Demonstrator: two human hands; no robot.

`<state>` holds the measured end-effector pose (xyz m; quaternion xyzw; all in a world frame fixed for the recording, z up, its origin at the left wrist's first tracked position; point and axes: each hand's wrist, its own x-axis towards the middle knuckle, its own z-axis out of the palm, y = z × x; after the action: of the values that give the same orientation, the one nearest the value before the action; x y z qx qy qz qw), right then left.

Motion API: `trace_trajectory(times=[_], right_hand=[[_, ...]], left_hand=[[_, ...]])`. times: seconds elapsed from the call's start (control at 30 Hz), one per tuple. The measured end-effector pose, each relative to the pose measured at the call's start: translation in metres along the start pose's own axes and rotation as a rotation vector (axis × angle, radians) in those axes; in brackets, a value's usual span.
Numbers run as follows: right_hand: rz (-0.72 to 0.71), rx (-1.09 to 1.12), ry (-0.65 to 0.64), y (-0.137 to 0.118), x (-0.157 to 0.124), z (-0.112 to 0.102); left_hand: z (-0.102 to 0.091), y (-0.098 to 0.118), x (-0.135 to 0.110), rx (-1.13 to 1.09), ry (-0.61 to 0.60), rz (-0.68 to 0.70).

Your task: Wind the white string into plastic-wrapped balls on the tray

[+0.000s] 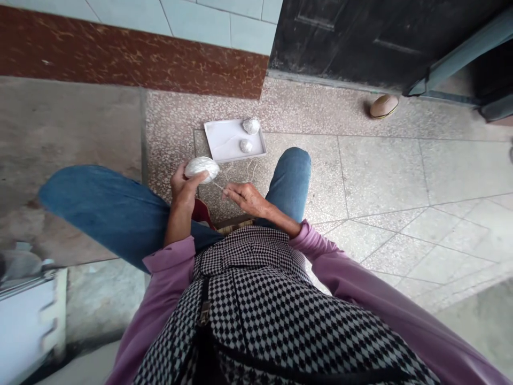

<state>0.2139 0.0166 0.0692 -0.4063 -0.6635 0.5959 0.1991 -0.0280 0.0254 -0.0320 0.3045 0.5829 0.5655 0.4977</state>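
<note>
My left hand (185, 184) is closed around a large ball of white yarn (201, 167), its thumb lying across the near side. From that ball a strand of yarn (217, 185) runs taut to my right hand (245, 197), whose fingers are pinched on it. Past my hands, a shallow white tray (220, 140) rests on the floor. Inside it sit a medium white yarn ball (251, 125) at the far right corner and a smaller ball (246, 145) nearer to me. Loose yarn (252, 170) trails on the floor in front of the tray.
My knees (292, 166) stand on both sides of my hands. A tiled wall with a brown base (160, 59) and a dark door (340, 43) lie beyond. A rounded tan object (383, 107) is on the floor near the door. White panels (28, 315) stand at lower left.
</note>
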Motion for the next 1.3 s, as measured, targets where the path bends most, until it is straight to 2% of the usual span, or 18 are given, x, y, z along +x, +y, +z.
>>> trace_trajectory(times=[0.1, 0.17, 0.27, 0.37, 0.47, 0.53, 0.6, 0.73, 0.8, 0.87, 0.97, 1.07, 1.2, 1.3], right_hand=[[-0.098, -0.040, 0.105, -0.009, 0.026, -0.035], [-0.136, -0.022, 0.180, -0.004, 0.050, -0.057], [-0.120, 0.111, 0.152, 0.021, 0.076, -0.066], [0.050, 0.280, 0.111, 0.052, 0.078, -0.044], [0.215, 0.347, 0.188, 0.072, 0.067, -0.012], [0.230, 0.269, 0.195, 0.077, 0.058, 0.005], [0.195, 0.158, 0.135, 0.077, 0.048, 0.019], [0.143, 0.058, -0.011, 0.071, 0.025, 0.039], [0.121, 0.014, -0.058, 0.067, 0.014, 0.045], [0.092, -0.011, -0.072, 0.062, 0.004, 0.045], [0.051, 0.002, -0.039, 0.054, 0.000, 0.031], [-0.017, 0.004, 0.039, 0.050, 0.008, 0.000], [-0.132, 0.012, 0.128, 0.050, 0.033, -0.048], [-0.157, 0.054, 0.110, 0.054, 0.053, -0.063]], left_hand=[[0.005, 0.006, -0.008, 0.085, -0.087, -0.030], [0.008, 0.015, -0.016, 0.092, -0.268, -0.083], [0.011, 0.022, -0.025, 0.033, -0.425, -0.130], [0.013, 0.017, -0.027, -0.077, -0.449, -0.132], [0.015, 0.005, -0.022, -0.201, -0.420, -0.088], [0.016, -0.001, -0.017, -0.263, -0.384, -0.044], [0.017, -0.005, -0.011, -0.277, -0.307, -0.023], [0.014, -0.008, -0.004, -0.070, -0.062, -0.028], [0.011, -0.009, -0.004, 0.125, -0.034, -0.001], [0.008, -0.008, -0.006, 0.270, -0.074, 0.028], [0.007, -0.004, -0.009, 0.357, -0.177, 0.011], [0.009, 0.005, -0.013, 0.362, -0.317, -0.059], [0.013, 0.016, -0.021, 0.158, -0.462, -0.158], [0.012, 0.018, -0.026, 0.049, -0.541, -0.263]])
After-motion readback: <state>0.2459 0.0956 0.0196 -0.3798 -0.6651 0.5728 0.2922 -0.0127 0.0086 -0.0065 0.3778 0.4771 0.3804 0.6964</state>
